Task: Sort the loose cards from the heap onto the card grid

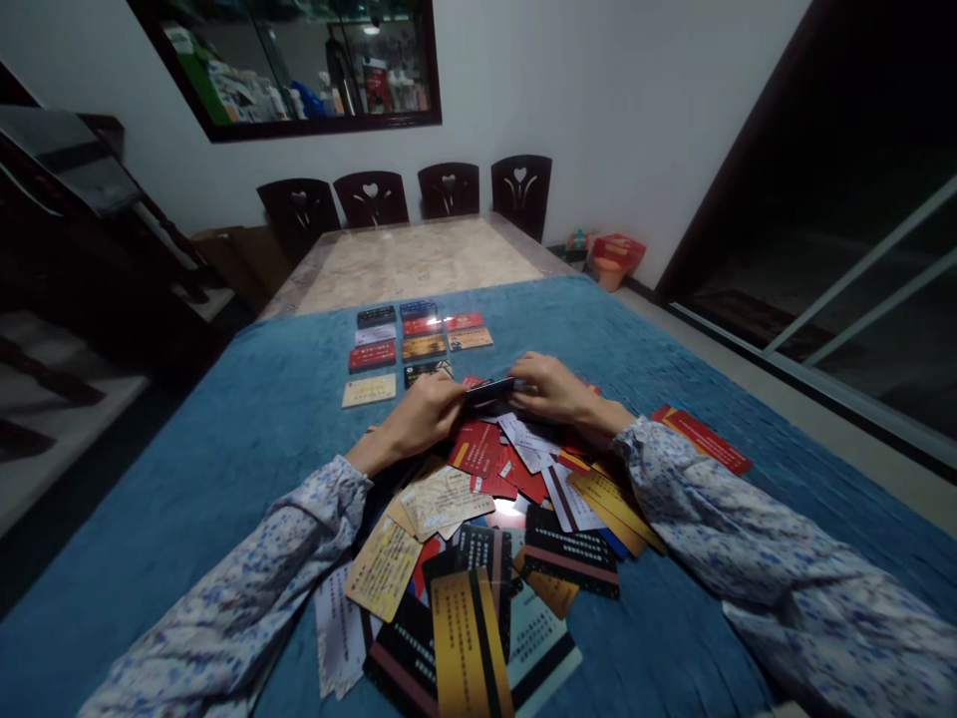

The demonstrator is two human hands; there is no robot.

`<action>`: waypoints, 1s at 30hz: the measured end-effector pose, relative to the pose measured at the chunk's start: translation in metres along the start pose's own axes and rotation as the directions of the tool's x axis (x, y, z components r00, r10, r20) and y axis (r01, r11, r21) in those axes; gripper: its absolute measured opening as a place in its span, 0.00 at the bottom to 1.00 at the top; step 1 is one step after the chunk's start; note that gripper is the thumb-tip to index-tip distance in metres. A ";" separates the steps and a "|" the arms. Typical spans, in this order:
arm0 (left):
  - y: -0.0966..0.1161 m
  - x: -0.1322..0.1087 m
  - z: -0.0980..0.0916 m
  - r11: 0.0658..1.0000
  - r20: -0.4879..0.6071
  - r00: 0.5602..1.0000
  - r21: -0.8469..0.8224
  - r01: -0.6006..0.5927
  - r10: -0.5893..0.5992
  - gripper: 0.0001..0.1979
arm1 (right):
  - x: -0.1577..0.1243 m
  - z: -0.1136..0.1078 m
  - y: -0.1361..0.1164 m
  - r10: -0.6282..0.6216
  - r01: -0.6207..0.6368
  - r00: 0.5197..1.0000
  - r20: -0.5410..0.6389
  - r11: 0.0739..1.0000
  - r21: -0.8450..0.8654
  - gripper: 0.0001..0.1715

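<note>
Between my left hand (432,409) and my right hand (549,387) a dark card (489,390) is held by its two ends, tilted and seen nearly edge-on. Both hands are closed on it, fingers pinched. Beneath and in front of them lies a loose heap of overlapping cards: red ones (477,448), a gold one (469,638), black ones (572,553), cream ones (384,566) and white ones. Beyond my left hand, cards lie in neat rows and small piles, among them a cream card (369,390), a red pile (372,355) and a gold pile (423,346).
A blue cloth (284,419) covers the near part of the long table (426,254). Several red and gold cards (703,439) lie beside my right forearm. Dark chairs (521,189) stand at the far end, with a red bag (619,249) on the floor nearby.
</note>
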State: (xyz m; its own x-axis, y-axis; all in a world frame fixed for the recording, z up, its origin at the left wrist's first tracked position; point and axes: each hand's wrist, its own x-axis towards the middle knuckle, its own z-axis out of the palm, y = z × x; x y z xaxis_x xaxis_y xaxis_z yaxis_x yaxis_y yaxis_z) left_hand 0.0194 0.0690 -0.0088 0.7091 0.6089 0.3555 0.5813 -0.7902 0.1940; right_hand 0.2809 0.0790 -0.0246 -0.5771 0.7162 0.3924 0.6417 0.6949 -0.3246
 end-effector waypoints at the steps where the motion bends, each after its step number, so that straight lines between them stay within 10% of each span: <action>1: -0.001 0.000 0.000 1.000 -0.008 1.000 -0.012 0.006 -0.006 0.12 | 0.000 -0.002 -0.001 0.005 -0.005 1.000 -0.026 1.000 0.019 0.05; 11: -0.004 -0.002 0.006 0.994 -0.045 0.999 -0.108 0.017 -0.022 0.09 | 0.005 0.003 -0.018 0.071 -0.023 0.977 -0.199 0.972 0.232 0.09; 30: 0.002 -0.003 0.000 0.971 -0.323 0.933 -0.224 0.085 -0.156 0.13 | 0.036 -0.005 -0.037 -0.266 0.212 0.960 -0.081 0.889 -0.405 0.18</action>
State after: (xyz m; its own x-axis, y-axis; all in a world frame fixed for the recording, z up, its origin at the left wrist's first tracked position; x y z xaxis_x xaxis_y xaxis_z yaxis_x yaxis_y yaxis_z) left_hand 0.0183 0.0652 -0.0095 0.4420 0.6695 0.5970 0.5356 -0.7308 0.4231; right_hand 0.2389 0.0793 0.0062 -0.6841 0.4975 0.5334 0.6525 0.7442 0.1428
